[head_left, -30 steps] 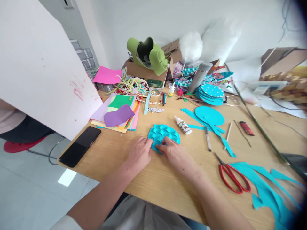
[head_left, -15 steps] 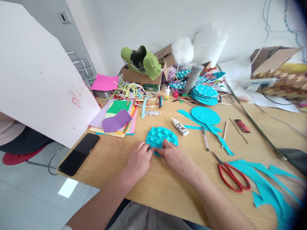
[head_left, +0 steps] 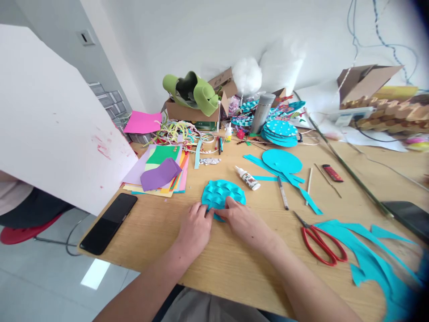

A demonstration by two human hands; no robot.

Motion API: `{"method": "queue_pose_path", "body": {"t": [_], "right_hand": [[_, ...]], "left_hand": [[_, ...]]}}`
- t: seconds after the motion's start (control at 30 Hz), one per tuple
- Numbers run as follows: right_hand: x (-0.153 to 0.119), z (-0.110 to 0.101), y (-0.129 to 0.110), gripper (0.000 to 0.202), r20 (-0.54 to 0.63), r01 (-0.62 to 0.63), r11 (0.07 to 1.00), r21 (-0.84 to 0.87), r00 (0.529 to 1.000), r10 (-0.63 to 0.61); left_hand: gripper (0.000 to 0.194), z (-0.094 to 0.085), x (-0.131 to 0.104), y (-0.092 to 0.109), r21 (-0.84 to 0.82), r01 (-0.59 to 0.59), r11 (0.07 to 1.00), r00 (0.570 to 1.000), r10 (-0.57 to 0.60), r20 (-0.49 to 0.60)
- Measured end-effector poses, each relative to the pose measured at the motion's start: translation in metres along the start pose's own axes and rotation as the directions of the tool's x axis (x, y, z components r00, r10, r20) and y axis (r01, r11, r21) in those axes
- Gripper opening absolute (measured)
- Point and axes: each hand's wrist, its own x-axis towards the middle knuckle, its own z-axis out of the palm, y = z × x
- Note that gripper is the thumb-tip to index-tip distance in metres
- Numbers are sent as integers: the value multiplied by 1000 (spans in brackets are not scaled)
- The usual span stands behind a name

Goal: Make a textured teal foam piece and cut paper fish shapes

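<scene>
In the head view, my left hand [head_left: 196,228] and right hand [head_left: 246,221] had just closed in on one spot: a second earlier a gap parted their fingertips, and now they met, or nearly so, at the near edge of the turquoise scaled disc [head_left: 223,192], which lay on the bench [head_left: 161,223] before me. The left was loosely curled, fingertips down at the rim; the right was half closed, bent fingers over the scales. Whether either pinched the paper I couldn't tell. To my mind, the work had narrowed to that bit of edge. The glue bottle [head_left: 248,178] lay just beyond, untouched.
</scene>
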Motion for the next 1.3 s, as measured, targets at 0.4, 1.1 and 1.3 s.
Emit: {"method": "queue_pose_path", "body": {"t": [0.4, 1.1, 1.3], "right_hand": [[0, 7, 6, 33, -60, 1, 992, 123, 998, 7], [-1, -3, 3, 24, -57, -5, 987, 158, 998, 14], [-2, -3, 4, 22, -51, -27, 987, 160, 998, 35]], "left_hand": [[31, 7, -3, -2, 31, -16, 999, 998, 17, -57], [27, 1, -2, 5, 57, 2, 998, 999, 0, -40], [27, 1, -2, 6, 54, 9, 999, 1000, -8, -14]]}}
